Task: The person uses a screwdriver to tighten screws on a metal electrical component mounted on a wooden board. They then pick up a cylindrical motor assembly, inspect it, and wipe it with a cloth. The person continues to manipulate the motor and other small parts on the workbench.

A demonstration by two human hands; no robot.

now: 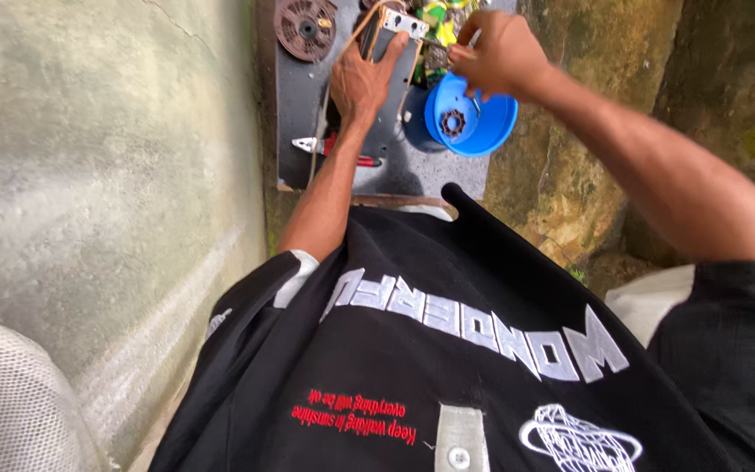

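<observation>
My left hand (362, 83) grips a dark rectangular device (392, 52) with a metal bracket and copper-coloured edge, holding it on a grey board (294, 131). My right hand (497, 52) is closed over something small and thin just above a blue plastic bowl (482, 127); what it pinches is too small to make out. A small dark gear-like part (453, 122) lies inside the bowl. Green and yellow parts (437, 16) sit behind the device, partly hidden by both hands.
A round dark reel (306, 28) lies at the board's far left corner. Red-handled pliers (334, 147) rest on the board near my left wrist. A pale concrete wall (89, 175) runs along the left; mossy stone (587, 114) is on the right. My black printed shirt fills the foreground.
</observation>
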